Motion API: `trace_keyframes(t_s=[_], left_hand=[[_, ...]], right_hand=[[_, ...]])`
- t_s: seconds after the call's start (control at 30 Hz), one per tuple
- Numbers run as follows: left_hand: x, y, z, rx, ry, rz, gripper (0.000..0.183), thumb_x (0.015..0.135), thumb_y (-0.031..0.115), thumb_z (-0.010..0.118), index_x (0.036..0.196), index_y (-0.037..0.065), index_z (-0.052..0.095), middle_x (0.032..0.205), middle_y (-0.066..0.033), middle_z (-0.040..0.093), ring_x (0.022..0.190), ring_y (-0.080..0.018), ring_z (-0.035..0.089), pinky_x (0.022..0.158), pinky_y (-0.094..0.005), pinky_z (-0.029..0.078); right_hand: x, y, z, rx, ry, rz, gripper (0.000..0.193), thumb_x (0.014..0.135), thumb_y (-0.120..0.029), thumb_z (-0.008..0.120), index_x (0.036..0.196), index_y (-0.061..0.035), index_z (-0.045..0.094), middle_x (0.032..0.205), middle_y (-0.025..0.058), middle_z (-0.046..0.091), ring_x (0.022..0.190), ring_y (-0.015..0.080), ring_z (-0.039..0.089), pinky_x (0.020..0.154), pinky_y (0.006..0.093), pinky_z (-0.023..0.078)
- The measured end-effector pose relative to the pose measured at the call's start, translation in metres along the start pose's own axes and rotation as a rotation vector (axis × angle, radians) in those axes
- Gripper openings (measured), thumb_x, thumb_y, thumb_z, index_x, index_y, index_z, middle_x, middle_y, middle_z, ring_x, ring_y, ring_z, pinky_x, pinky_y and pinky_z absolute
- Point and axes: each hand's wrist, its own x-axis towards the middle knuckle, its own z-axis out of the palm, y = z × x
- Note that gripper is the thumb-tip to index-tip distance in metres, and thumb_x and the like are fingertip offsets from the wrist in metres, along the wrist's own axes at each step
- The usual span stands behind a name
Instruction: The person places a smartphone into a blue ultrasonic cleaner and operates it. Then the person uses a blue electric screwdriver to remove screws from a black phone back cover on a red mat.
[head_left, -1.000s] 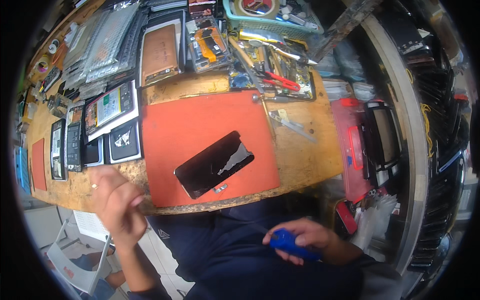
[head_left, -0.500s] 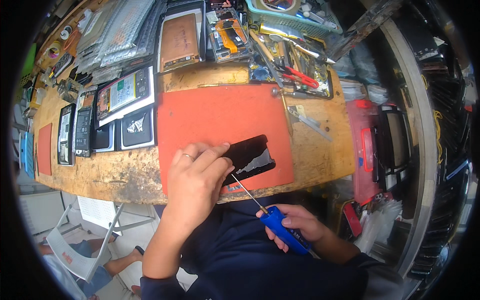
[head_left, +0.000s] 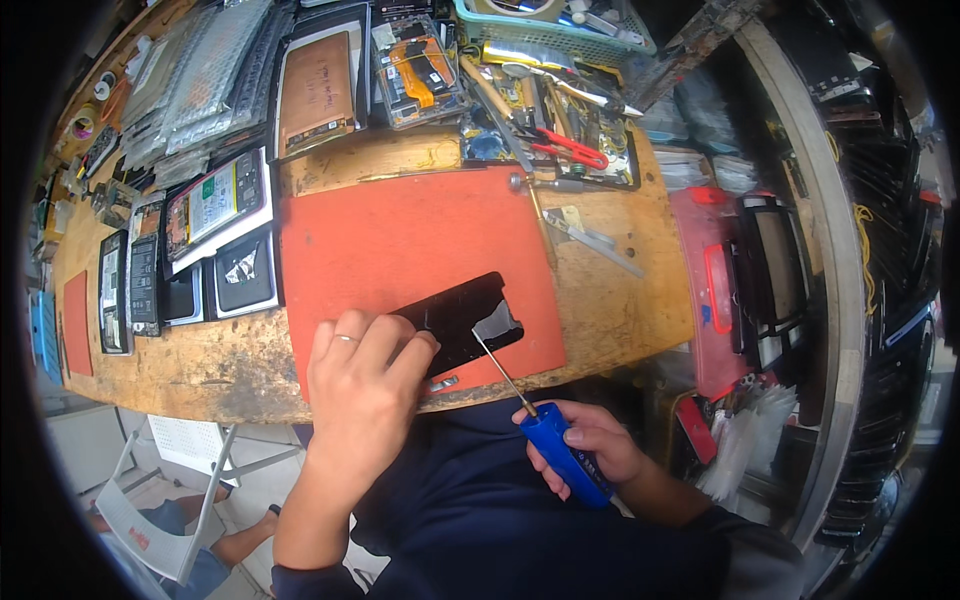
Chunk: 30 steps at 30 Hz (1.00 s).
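Note:
A black phone screen panel (head_left: 455,315) lies slanted near the front edge of an orange-red mat (head_left: 400,230). An irregular silvery-grey patch (head_left: 498,321) shows near its right end. My left hand (head_left: 368,375), with a ring on one finger, is closed over the panel's left end, its fingers curled; the fingertips are partly hidden. In my right hand (head_left: 590,445) is a blue-handled tool (head_left: 560,450) with a thin metal shaft, gripped from the right side. Its tip reaches the lower left edge of the grey patch. A small silvery piece (head_left: 444,383) sits at the mat's near edge.
Opened phones and a tablet (head_left: 215,200) lie left of the mat. Behind are bubble-wrap sleeves (head_left: 215,75), a brown panel (head_left: 317,90), and a tray of hand tools with red-handled pliers (head_left: 570,148). A teal basket (head_left: 560,35) stands beyond; a red case (head_left: 705,300) is at right.
The tool's tip has moved rightward along the panel to the grey patch, which shows smaller. My left hand has shifted toward the panel's left end. The whole view has shifted slightly.

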Motion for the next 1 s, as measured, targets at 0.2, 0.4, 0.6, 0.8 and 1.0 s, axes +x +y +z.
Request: trace_keyframes(t_s=[0.2,0.4,0.6,0.8,1.0], left_hand=[[-0.003,0.0,0.003,0.035,0.025,0.017,0.026,0.065,0.01,0.074,0.091,0.01,0.071,0.088,-0.0017,0.059,0.088,-0.0234,0.056,0.073,-0.0388,0.041],[-0.004,0.001,0.003,0.017,0.001,0.006,0.026,0.066,0.01,0.075,0.092,0.009,0.071,0.086,-0.0021,0.058,0.086,-0.024,0.055,0.073,-0.0388,0.04],[-0.003,0.0,0.002,0.014,0.011,0.021,0.028,0.064,0.01,0.076,0.092,0.009,0.072,0.087,-0.0025,0.058,0.086,-0.0241,0.055,0.072,-0.0389,0.04],[-0.005,-0.001,0.003,0.002,0.008,0.004,0.027,0.066,0.008,0.076,0.093,0.009,0.071,0.086,-0.0025,0.057,0.087,-0.0242,0.056,0.073,-0.0393,0.04],[-0.004,0.004,0.002,0.008,0.076,-0.019,0.026,0.068,0.007,0.076,0.093,0.01,0.071,0.087,-0.0018,0.059,0.087,-0.0233,0.057,0.074,-0.0388,0.04]], right_hand=[[-0.004,0.0,-0.003,-0.005,0.024,-0.028,0.059,0.101,-0.027,0.052,0.148,0.0062,0.039,0.101,0.0173,0.064,0.073,0.018,0.069,0.063,0.0292,0.061],[-0.009,0.002,-0.005,0.009,0.067,-0.048,0.061,0.1,-0.027,0.053,0.149,0.0063,0.038,0.101,0.0176,0.064,0.073,0.0182,0.069,0.063,0.0293,0.061],[-0.012,0.001,-0.01,0.016,0.078,-0.059,0.063,0.098,-0.028,0.054,0.149,0.0067,0.039,0.1,0.0188,0.064,0.072,0.0192,0.068,0.062,0.0305,0.061],[-0.019,-0.005,-0.018,-0.004,0.097,-0.071,0.064,0.097,-0.028,0.054,0.148,0.0074,0.039,0.099,0.0196,0.064,0.072,0.0204,0.068,0.062,0.0309,0.061],[-0.032,-0.02,-0.015,-0.08,0.133,-0.132,0.066,0.098,-0.029,0.055,0.151,0.0057,0.037,0.1,0.018,0.064,0.073,0.0188,0.068,0.063,0.0304,0.06]])
